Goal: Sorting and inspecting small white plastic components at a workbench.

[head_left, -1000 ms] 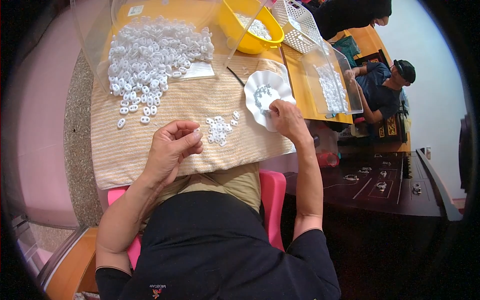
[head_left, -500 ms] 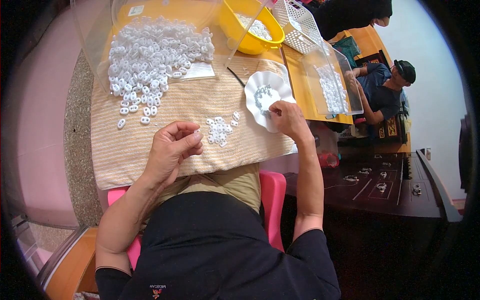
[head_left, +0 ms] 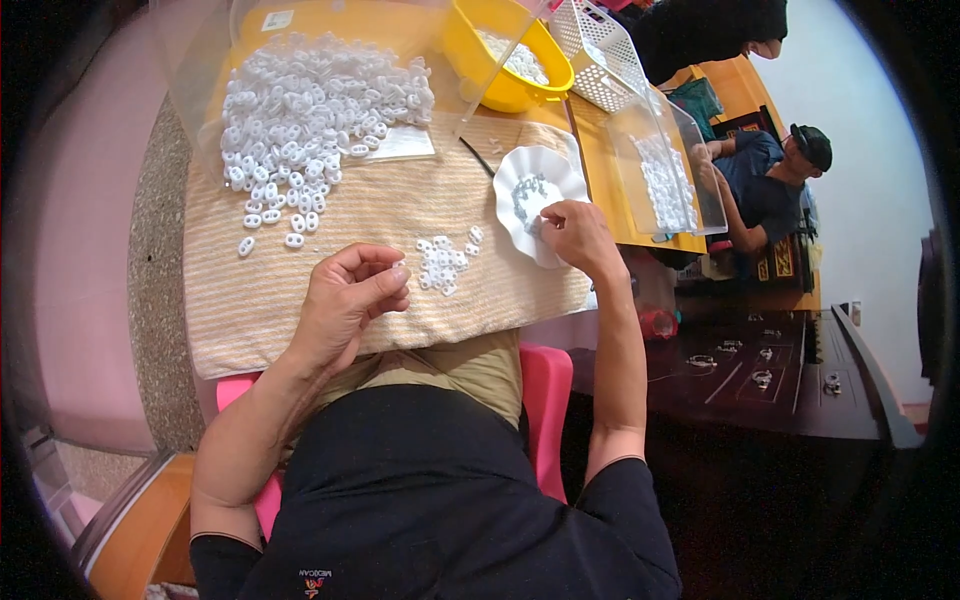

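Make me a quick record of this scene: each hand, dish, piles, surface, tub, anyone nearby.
Left hand: thumb and fingers pinched, a small white piece just showing at the tips
Right hand: fingertips at the dish; whether they hold anything is hidden
Dish: white, wavy-edged, with small grey parts inside
Small pile: white two-holed pieces, between the hands
Large pile: similar pieces, farther off, leftward
Surface: striped towel
Tub: yellow, holding white pieces
Nearby: another person in a cap, to the right
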A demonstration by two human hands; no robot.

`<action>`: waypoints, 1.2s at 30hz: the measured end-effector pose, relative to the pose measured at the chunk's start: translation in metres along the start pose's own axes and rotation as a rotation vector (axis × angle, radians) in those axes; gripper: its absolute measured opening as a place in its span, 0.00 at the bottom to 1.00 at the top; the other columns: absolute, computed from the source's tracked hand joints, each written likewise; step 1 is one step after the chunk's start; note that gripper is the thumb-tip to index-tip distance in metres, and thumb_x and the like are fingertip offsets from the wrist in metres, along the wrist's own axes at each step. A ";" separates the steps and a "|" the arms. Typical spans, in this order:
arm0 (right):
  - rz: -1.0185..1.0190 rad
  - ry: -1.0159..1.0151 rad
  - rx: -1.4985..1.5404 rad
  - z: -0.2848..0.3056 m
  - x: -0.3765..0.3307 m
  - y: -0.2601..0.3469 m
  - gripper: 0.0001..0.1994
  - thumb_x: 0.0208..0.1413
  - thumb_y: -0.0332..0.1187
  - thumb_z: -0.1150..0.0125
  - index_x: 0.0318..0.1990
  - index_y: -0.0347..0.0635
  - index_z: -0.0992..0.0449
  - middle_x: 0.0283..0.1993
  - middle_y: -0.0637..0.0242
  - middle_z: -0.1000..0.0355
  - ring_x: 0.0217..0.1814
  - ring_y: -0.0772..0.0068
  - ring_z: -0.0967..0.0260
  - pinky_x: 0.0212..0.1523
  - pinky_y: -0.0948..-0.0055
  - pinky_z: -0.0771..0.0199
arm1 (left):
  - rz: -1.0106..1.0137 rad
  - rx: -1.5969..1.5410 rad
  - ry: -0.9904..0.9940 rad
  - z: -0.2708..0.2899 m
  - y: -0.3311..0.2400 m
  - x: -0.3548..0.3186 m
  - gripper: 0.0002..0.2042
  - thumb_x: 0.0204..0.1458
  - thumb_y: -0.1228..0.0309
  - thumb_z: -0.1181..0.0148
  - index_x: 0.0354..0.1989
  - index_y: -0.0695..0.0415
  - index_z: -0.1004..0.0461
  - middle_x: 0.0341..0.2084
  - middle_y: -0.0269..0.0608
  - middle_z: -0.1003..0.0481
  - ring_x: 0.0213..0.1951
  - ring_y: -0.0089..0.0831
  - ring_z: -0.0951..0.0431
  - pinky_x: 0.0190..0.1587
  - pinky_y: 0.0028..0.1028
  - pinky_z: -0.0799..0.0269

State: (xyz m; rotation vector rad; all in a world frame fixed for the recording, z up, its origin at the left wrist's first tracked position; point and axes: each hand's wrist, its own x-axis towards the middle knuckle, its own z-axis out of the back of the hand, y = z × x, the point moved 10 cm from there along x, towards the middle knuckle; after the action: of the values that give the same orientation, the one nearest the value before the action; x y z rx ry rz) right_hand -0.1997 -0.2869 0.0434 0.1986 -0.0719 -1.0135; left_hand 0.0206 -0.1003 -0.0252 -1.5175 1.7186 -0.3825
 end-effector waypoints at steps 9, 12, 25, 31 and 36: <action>-0.018 -0.167 0.382 0.005 -0.013 -0.022 0.07 0.50 0.26 0.38 0.36 0.32 0.23 0.27 0.64 0.25 0.28 0.76 0.29 0.33 0.77 0.29 | -0.005 -0.019 0.010 -0.002 0.001 0.000 0.07 0.52 0.75 0.37 0.38 0.60 0.26 0.27 0.35 0.24 0.29 0.21 0.23 0.36 0.22 0.23; -0.057 -0.199 0.472 0.006 -0.020 -0.018 0.07 0.53 0.28 0.38 0.36 0.33 0.23 0.27 0.60 0.25 0.29 0.76 0.28 0.33 0.76 0.28 | -0.010 -0.014 0.013 -0.001 0.003 0.001 0.07 0.52 0.75 0.37 0.38 0.59 0.25 0.28 0.35 0.23 0.29 0.22 0.23 0.37 0.23 0.23; 0.112 0.017 1.208 -0.033 -0.042 0.120 0.05 0.56 0.25 0.39 0.37 0.32 0.22 0.31 0.68 0.26 0.31 0.82 0.30 0.33 0.82 0.29 | 0.015 -0.033 0.039 -0.004 0.006 0.000 0.08 0.52 0.77 0.38 0.41 0.62 0.25 0.32 0.39 0.22 0.33 0.25 0.21 0.40 0.25 0.21; 0.090 0.086 1.194 -0.048 -0.040 0.144 0.04 0.55 0.20 0.43 0.36 0.31 0.23 0.33 0.65 0.25 0.34 0.78 0.28 0.37 0.78 0.29 | 0.037 -0.112 0.045 -0.005 0.005 -0.001 0.09 0.51 0.78 0.38 0.40 0.64 0.25 0.33 0.41 0.22 0.34 0.24 0.21 0.40 0.22 0.22; 0.050 0.079 1.189 -0.051 -0.042 0.147 0.05 0.54 0.20 0.42 0.37 0.31 0.22 0.33 0.65 0.24 0.35 0.78 0.28 0.38 0.78 0.29 | 0.041 -0.091 0.069 -0.006 0.008 0.001 0.09 0.54 0.79 0.41 0.43 0.64 0.26 0.35 0.41 0.22 0.35 0.26 0.20 0.43 0.25 0.21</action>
State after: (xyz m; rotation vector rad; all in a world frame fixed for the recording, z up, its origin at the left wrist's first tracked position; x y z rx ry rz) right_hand -0.0917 -0.1693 0.0240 1.3082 -0.6056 -0.8033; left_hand 0.0112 -0.1007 -0.0274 -1.5468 1.8408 -0.3428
